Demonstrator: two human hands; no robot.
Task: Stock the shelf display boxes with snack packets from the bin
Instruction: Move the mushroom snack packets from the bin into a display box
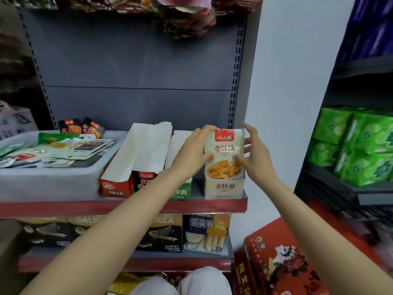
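Left hand (pixel 194 150) and right hand (pixel 254 155) both gripping white enoki-mushroom snack packet (pixel 225 154), thumbs on its front face, fingers curled round its side edges. Packet upright, lower end inside beige display box (pixel 223 188) at right end of shelf (pixel 127 206). Three more display boxes just left of it: green-and-white box (pixel 180 193), dark red box (pixel 144 179), red-and-green box (pixel 114 187) with tall white flap. Grey bin (pixel 49 179) at far left on same shelf, holding loose mixed packets (pixel 61 150). Wafer boxes (pixel 159 235) on shelf below.
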